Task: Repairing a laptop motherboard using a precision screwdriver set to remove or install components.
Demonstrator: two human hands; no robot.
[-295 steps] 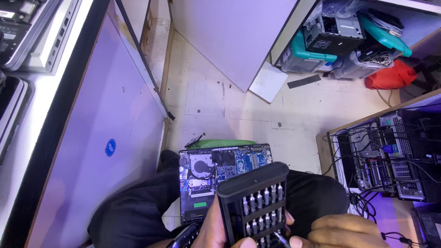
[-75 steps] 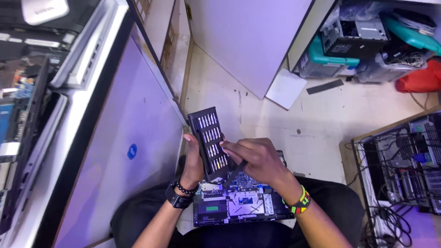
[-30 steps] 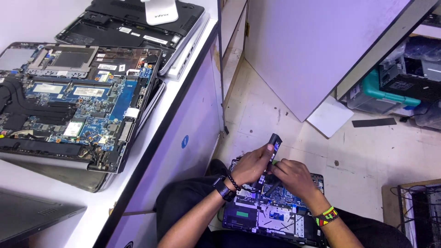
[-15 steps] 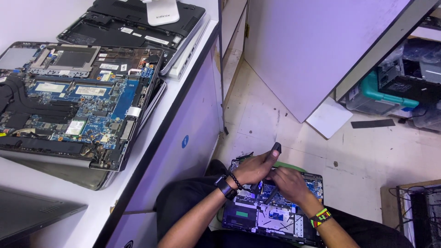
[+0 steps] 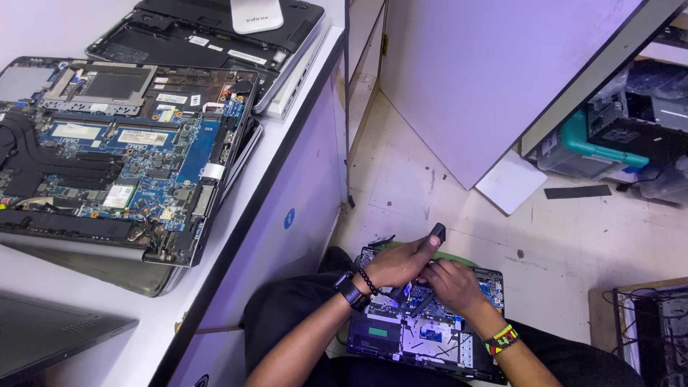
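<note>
Opened laptop (image 5: 430,333), blue board exposed

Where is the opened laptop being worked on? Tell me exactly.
The opened laptop lies on the person's lap, low and right of centre, under the left hand and right hand, beside the white counter.

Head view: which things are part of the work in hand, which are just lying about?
In hand:
left hand holding black screwdriver handle
right hand
opened laptop with blue board on lap

Lying about:
opened laptop on white bench
white panel on floor
teal-lidded bin
</note>
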